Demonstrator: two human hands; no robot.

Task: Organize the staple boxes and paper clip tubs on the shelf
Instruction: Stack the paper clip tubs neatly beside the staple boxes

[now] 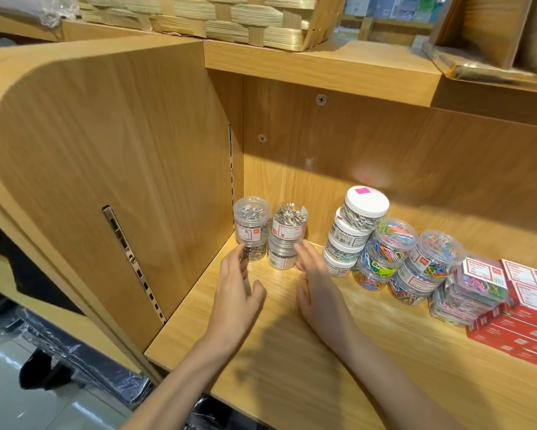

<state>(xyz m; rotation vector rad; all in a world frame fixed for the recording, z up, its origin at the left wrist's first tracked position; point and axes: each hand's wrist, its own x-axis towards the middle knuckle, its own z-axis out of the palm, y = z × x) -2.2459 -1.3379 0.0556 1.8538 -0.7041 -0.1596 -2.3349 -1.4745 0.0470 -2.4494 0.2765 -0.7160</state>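
Two stacks of clear tubs with silver clips stand in the shelf's back left corner: a left stack (251,228) and a right stack (287,235). My left hand (237,293) reaches to the left stack, its fingertips touching the lower tub. My right hand (315,283) lies with straight fingers against the side of the right stack. Further right stand a white-lidded stack (352,231), two stacks of coloured clip tubs (385,252) (425,268), square clear boxes (469,290) and red staple boxes (521,318).
The wooden shelf board (292,352) has bare wood in front of my hands. A side panel (121,181) closes the left end. A woven basket (230,17) sits on the top above. The floor lies below left.
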